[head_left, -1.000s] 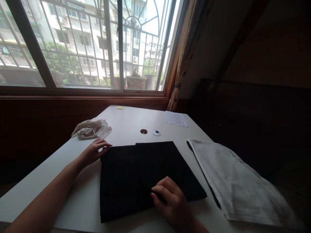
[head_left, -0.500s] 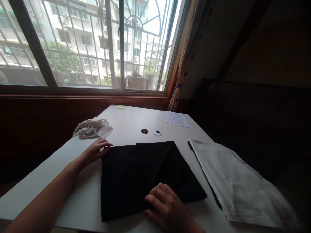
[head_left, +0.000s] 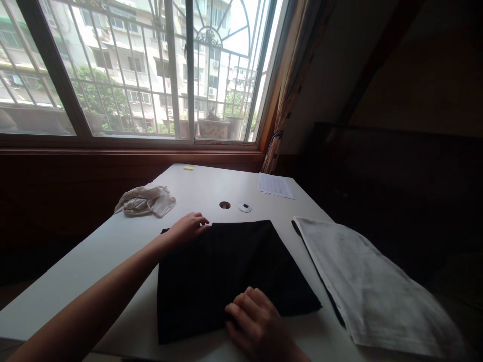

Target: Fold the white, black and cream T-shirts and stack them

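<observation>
A folded black garment (head_left: pixel 215 271), its exact kind unclear, lies flat on the white table (head_left: pixel 124 251). Over its far edge is my left hand (head_left: pixel 186 226), fingers stretched out and slightly apart, the tips by the step in that edge; it holds nothing I can see. My right hand (head_left: pixel 260 322) is curled at the near edge, fingers on top of the cloth and thumb low beside the border. It appears closed on the garment's edge, though the fingertips are partly hidden.
A crumpled whitish cloth (head_left: pixel 145 201) lies at the table's left edge. On the right, a white cloth (head_left: pixel 362 281) with a dark underside overhangs the edge. Farther back are a cable hole (head_left: pixel 225 205), its white cover ring (head_left: pixel 245 207), paper sheets (head_left: pixel 276 185) and a yellow slip (head_left: pixel 188 168).
My left hand has moved right along the garment's far edge, from its left corner to near the middle. My right hand stays about where it was at the near edge.
</observation>
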`<act>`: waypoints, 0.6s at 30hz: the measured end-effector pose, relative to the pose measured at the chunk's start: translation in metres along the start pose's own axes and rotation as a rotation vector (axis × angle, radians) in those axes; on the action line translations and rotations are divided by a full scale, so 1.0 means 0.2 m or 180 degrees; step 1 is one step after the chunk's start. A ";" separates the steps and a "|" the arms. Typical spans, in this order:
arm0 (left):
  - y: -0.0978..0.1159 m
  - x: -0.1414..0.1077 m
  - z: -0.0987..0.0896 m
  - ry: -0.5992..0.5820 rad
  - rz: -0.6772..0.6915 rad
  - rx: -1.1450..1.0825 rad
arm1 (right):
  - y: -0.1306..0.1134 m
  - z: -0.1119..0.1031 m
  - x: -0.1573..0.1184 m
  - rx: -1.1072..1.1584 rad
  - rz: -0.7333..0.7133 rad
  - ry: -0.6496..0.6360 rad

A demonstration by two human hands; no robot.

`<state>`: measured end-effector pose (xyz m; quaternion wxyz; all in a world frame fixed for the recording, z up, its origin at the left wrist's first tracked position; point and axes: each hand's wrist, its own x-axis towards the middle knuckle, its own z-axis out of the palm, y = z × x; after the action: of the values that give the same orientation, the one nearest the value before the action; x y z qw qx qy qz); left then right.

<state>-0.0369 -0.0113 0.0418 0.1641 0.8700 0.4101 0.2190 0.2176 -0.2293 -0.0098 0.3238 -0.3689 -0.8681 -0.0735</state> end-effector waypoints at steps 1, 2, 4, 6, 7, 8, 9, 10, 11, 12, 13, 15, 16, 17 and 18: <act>0.02 0.04 0.02 -0.0060 -0.0108 -0.0076 | 0.00 0.00 0.00 -0.0032 -0.0001 0.0015; 0.03 0.08 0.05 -0.0112 -0.0198 -0.0147 | 0.00 0.00 0.00 -0.0054 -0.0013 0.0033; 0.04 0.14 0.08 -0.0163 -0.0307 -0.0240 | 0.00 0.00 0.01 -0.0086 -0.0060 0.0085; 0.04 0.19 0.11 -0.0177 -0.0394 -0.0297 | 0.00 0.00 0.01 -0.0118 -0.0108 0.0123; 0.04 0.20 0.12 -0.0184 -0.0451 -0.0328 | 0.00 0.00 0.01 -0.0139 -0.0132 0.0132; 0.04 0.22 0.13 -0.0193 -0.0506 -0.0359 | 0.00 0.01 0.01 -0.0163 -0.0152 0.0140; 0.04 0.22 0.13 -0.0203 -0.0554 -0.0394 | 0.00 0.01 0.01 -0.0191 -0.0166 0.0162; 0.04 0.23 0.13 -0.0216 -0.0592 -0.0435 | 0.00 0.01 0.01 -0.0218 -0.0184 0.0184; 0.04 0.24 0.13 -0.0226 -0.0620 -0.0485 | 0.00 0.01 0.01 -0.0245 -0.0200 0.0214; 0.04 0.24 0.13 -0.0229 -0.0640 -0.0542 | 0.00 0.01 0.01 -0.0265 -0.0212 0.0241; 0.05 0.24 0.13 -0.0222 -0.0654 -0.0604 | 0.00 0.01 0.01 -0.0276 -0.0218 0.0270; 0.05 0.25 0.13 -0.0170 -0.0673 -0.0733 | 0.00 0.00 0.02 -0.0287 -0.0207 0.0339; 0.05 0.25 0.12 -0.0125 -0.0686 -0.0797 | -0.01 -0.01 0.02 -0.0286 -0.0203 0.0389; 0.05 0.25 0.12 -0.0075 -0.0703 -0.0862 | -0.01 -0.02 0.03 -0.0279 -0.0204 0.0457; 0.05 0.26 0.11 -0.0029 -0.0722 -0.0934 | -0.01 -0.03 0.04 -0.0263 -0.0207 0.0521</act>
<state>0.0098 0.0208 0.0404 0.3148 0.7859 0.4685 0.2526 0.2147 -0.2287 -0.0005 0.3755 -0.3464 -0.8465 -0.1497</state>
